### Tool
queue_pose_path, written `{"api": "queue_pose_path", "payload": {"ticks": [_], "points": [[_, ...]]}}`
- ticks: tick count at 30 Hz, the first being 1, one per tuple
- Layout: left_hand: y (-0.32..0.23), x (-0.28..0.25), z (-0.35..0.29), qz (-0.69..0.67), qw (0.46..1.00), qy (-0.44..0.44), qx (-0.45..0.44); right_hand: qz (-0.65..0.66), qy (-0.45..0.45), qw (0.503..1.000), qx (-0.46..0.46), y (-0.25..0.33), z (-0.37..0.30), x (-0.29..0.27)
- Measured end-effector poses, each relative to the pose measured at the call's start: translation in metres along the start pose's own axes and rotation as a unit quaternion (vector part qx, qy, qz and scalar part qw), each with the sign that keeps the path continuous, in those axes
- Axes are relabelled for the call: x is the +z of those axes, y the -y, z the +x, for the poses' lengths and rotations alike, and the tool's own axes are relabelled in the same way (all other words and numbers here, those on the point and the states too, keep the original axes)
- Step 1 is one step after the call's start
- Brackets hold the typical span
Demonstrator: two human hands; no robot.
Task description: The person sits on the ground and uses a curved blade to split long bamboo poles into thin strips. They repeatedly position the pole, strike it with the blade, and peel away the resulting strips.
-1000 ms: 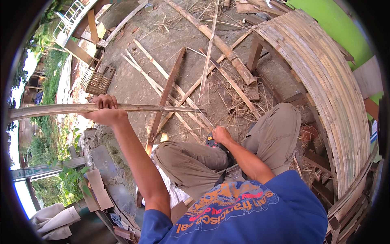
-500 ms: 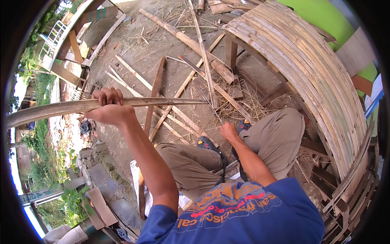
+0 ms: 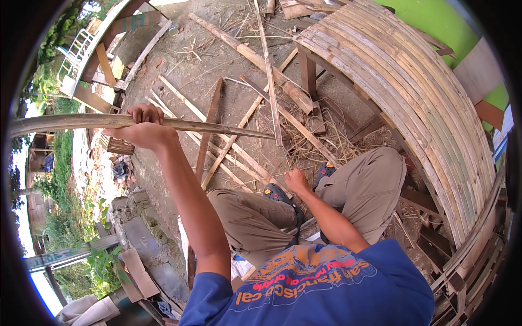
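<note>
My left hand [image 3: 142,130] is closed around a long split bamboo strip [image 3: 212,127], held out level at the left. One end of the strip runs off past the left side; the other points to the middle, above the loose pieces on the ground. My right hand [image 3: 296,180] is a fist low in the middle, in front of my dark clogs [image 3: 278,194]. From it a thin knife blade [image 3: 289,160] points up toward the strip's tip. The blade is faint, and the handle is hidden in my fingers.
A slatted bamboo bench [image 3: 413,98] curves along the right. Bamboo strips [image 3: 185,103], a thick pole [image 3: 244,51] and fibre shavings [image 3: 340,136] litter the dirt ground ahead. A broken block wall [image 3: 144,233] stands at the lower left.
My left hand has risen slightly, and the strip's left end has swung up. My right hand has moved a little down and left, its blade away from the strip's tip.
</note>
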State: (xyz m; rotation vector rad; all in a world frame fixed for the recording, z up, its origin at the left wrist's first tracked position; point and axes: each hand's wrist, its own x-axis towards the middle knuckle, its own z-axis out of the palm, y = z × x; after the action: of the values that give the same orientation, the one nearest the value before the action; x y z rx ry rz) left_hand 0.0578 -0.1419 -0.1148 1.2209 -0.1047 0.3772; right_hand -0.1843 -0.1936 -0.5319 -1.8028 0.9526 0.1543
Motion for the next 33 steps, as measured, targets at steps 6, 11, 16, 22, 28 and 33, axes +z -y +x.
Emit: {"api": "queue_pose_path", "payload": {"ticks": [6, 11, 16, 22, 28, 33], "points": [[0.008, 0.011, 0.018, 0.023, 0.998, -0.049, -0.022, -0.006, -0.053, 0.998, -0.034, 0.002, -0.005, 0.007], [0.019, 0.001, 0.028, 0.023, 0.999, -0.041, -0.018, -0.084, 0.019, 0.996, 0.024, -0.010, 0.002, -0.014], [0.021, 0.015, 0.028, 0.033, 0.999, -0.034, -0.006, -0.082, 0.013, 0.996, 0.032, -0.029, 0.003, 0.019], [0.028, 0.008, 0.038, 0.050, 0.998, -0.020, -0.013, -0.003, 0.030, 0.999, 0.013, 0.040, -0.049, -0.019], [0.024, 0.018, 0.030, 0.044, 0.998, -0.037, -0.008, 0.089, 0.006, 0.985, -0.149, 0.141, -0.078, -0.055], [0.018, 0.021, 0.020, 0.009, 0.999, -0.036, -0.020, 0.098, -0.019, 0.957, -0.272, 0.200, -0.047, -0.067]]}}
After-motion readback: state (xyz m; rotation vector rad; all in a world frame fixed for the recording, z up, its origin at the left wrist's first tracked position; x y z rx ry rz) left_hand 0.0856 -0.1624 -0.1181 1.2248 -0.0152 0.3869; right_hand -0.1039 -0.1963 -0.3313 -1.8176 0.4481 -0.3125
